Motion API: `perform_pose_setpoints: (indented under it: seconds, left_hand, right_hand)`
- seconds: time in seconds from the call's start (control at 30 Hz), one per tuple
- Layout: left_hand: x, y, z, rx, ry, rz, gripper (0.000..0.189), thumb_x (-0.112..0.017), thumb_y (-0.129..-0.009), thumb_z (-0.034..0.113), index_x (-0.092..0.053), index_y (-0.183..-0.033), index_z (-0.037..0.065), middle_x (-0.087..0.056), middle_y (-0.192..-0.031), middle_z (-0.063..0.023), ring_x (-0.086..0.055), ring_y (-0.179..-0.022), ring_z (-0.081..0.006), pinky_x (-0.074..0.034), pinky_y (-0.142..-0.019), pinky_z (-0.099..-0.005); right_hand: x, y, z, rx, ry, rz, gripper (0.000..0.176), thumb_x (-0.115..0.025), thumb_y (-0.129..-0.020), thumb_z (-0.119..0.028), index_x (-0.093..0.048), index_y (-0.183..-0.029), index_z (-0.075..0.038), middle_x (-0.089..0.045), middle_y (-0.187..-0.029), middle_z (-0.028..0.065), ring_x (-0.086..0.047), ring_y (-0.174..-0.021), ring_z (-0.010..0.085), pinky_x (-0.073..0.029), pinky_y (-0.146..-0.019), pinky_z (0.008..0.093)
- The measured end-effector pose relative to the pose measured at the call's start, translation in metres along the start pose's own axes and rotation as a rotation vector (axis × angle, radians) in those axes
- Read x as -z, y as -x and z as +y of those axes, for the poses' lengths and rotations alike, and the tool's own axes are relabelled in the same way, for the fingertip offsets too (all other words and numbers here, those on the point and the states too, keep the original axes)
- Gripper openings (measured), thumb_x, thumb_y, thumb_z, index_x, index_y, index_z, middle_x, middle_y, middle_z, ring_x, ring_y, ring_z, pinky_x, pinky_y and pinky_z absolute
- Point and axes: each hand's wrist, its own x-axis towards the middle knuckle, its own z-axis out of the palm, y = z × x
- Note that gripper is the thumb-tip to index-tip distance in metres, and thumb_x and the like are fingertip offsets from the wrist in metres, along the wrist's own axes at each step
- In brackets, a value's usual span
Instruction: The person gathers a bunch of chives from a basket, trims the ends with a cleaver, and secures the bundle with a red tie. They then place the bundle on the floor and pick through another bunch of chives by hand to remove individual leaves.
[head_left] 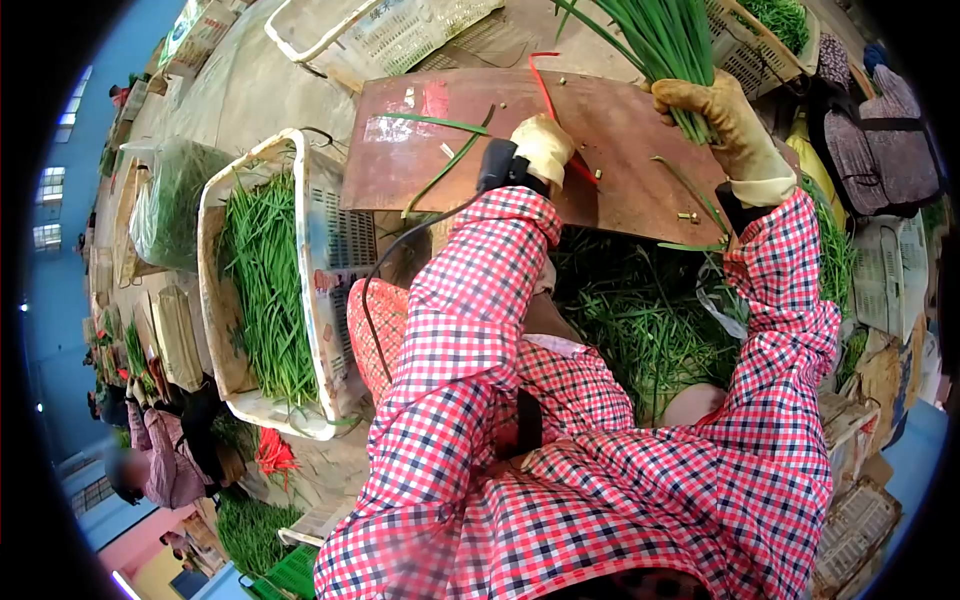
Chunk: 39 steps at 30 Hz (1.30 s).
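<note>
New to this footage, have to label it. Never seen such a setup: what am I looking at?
There is no robot: a person in pale yellow gloves does handwork. The single picture comes from a camera worn on their head, looking forward and down, so the red, white and navy checked sleeves are the wearer's own. Ahead is a flat reddish-brown board with a narrow red strip and a few loose green leaves on it. The right hand grips a bundle of long green stalks. The left hand is over the board by the strip; I can't tell whether it holds anything.
</note>
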Motion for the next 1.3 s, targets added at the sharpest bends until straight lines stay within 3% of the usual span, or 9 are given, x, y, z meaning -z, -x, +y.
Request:
perform_pose_setpoints:
  seconds: [0.17, 0.27, 0.43, 0.63, 0.73, 0.9, 1.0, 1.13, 1.3]
  left_hand:
    - [0.033, 0.08, -0.029, -0.015, 1.242, -0.438, 0.027, -0.059, -0.093, 0.019, -0.065, -0.1, -0.006, -0.069, -0.091, -0.0212, -0.069, -0.079, -0.027, -0.055, -0.063, -0.0278]
    - [0.041, 0.173, -0.046, -0.703, 0.317, 0.281, 0.027, -0.057, -0.094, 0.02, -0.063, -0.108, -0.003, -0.066, -0.083, -0.0129, -0.065, -0.075, -0.0206, -0.049, -0.06, -0.0295]
    - [0.09, 0.276, -0.108, -0.268, 1.258, -0.375, 0.03, -0.047, -0.098, 0.019, -0.06, -0.109, -0.006, -0.064, -0.076, -0.0059, -0.057, -0.06, -0.0099, -0.044, -0.054, -0.0191]
    - [0.113, 0.286, -0.18, -0.283, 1.507, 0.0, 0.035, -0.046, -0.101, 0.027, -0.061, -0.107, -0.004, -0.058, -0.063, -0.002, -0.045, -0.044, -0.0091, -0.036, -0.043, -0.0209]
    - [0.121, 0.239, -0.161, -0.206, 1.579, -0.044, 0.032, -0.052, -0.099, 0.025, -0.061, -0.109, -0.004, -0.057, -0.068, 0.0003, -0.047, -0.049, -0.0077, -0.038, -0.047, -0.0197]
    - [0.099, 0.144, -0.123, -0.161, 1.752, -0.496, 0.033, -0.06, -0.094, 0.02, -0.056, -0.118, -0.003, -0.061, -0.077, 0.0003, -0.052, -0.06, -0.008, -0.044, -0.053, -0.019]
    - [0.083, 0.121, -0.101, 0.027, 1.67, -0.251, 0.026, -0.06, -0.094, 0.02, -0.063, -0.107, -0.002, -0.064, -0.081, -0.0017, -0.055, -0.061, -0.0105, -0.047, -0.052, -0.0201]
    - [0.07, 0.093, -0.135, -0.041, 1.965, -0.145, 0.024, -0.06, -0.094, 0.021, -0.064, -0.104, -0.001, -0.068, -0.079, -0.0032, -0.06, -0.058, -0.0126, -0.052, -0.051, -0.023]
    - [0.09, 0.108, -0.179, -0.13, 1.894, 0.213, 0.028, -0.059, -0.093, 0.022, -0.062, -0.108, -0.002, -0.067, -0.09, -0.0055, -0.06, -0.064, -0.0106, -0.05, -0.053, -0.0197]
  right_hand:
    - [-0.03, -0.033, -0.003, -0.012, 0.388, 0.0, 0.024, -0.069, -0.079, -0.018, -0.065, -0.095, -0.001, -0.06, -0.074, 0.0044, -0.056, -0.067, 0.0101, -0.046, -0.059, 0.0249]
    - [-0.052, -0.075, -0.003, -0.131, 0.618, -0.057, 0.03, -0.067, -0.075, -0.013, -0.063, -0.102, -0.001, -0.06, -0.072, 0.0046, -0.056, -0.063, 0.0116, -0.046, -0.058, 0.0268]
    - [-0.022, -0.127, 0.079, 0.226, 1.006, -0.416, 0.04, -0.065, -0.069, -0.002, -0.061, -0.109, -0.002, -0.065, -0.075, 0.0104, -0.06, -0.062, 0.0158, -0.049, -0.059, 0.0312]
    - [0.033, -0.008, 0.013, -0.44, 1.863, -0.876, 0.022, -0.078, -0.065, -0.007, -0.069, -0.084, -0.004, -0.067, -0.075, 0.0136, -0.066, -0.072, 0.028, -0.054, -0.068, 0.0387]
    - [0.058, 0.035, -0.051, -0.543, 1.852, -0.713, 0.027, -0.078, -0.055, -0.001, -0.07, -0.08, -0.006, -0.067, -0.076, 0.0152, -0.067, -0.077, 0.0303, -0.054, -0.072, 0.0382]
    - [0.081, 0.067, -0.136, -0.324, 2.073, -0.574, 0.017, -0.07, -0.072, -0.002, -0.064, -0.085, -0.009, -0.063, -0.076, 0.0071, -0.063, -0.072, 0.0213, -0.052, -0.069, 0.0314]
    - [0.105, 0.076, -0.162, -0.252, 1.382, -0.195, 0.026, -0.072, -0.074, -0.003, -0.063, -0.098, -0.008, -0.065, -0.079, 0.0096, -0.065, -0.08, 0.0242, -0.052, -0.073, 0.0327]
    - [0.1, 0.042, -0.14, 0.071, 1.436, -0.163, 0.05, -0.069, -0.073, 0.0, -0.058, -0.122, -0.005, -0.069, -0.099, 0.0131, -0.067, -0.087, 0.022, -0.054, -0.076, 0.0329]
    - [0.041, -0.012, -0.016, -0.35, 1.175, -0.216, 0.056, -0.07, -0.064, 0.001, -0.059, -0.119, 0.0, -0.069, -0.086, 0.0147, -0.065, -0.073, 0.0214, -0.055, -0.071, 0.0354]
